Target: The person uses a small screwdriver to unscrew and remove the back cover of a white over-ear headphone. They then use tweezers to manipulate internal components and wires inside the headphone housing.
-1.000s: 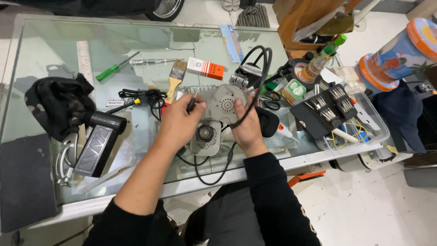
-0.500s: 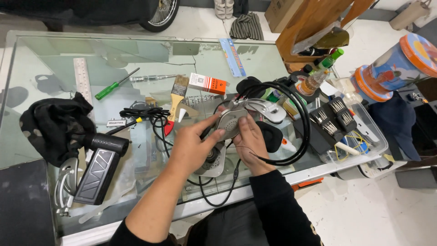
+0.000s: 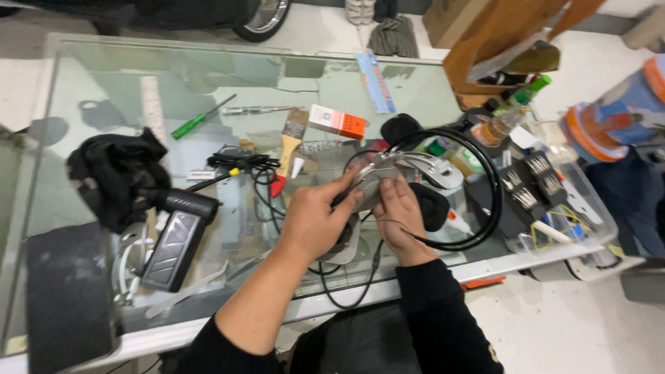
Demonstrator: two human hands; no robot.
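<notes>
Both my hands grip a round grey metal disc-shaped part above the glass table. My left hand wraps its left side with the thumb on its face. My right hand holds its right side from below. A black cable loops out from the part to the right and back. Behind it lies a silver curved metal piece. A black pad lies just right of my right hand.
On the glass lie a black cloth, a black handheld tool, a green screwdriver, a paintbrush, an orange-and-white box and a dark mat. A clear tray with bits and bottles stands right.
The grey part has been turned and lifted slightly in my hands. The black cable has swung out into a wide loop on the right. The view has shifted left and closer.
</notes>
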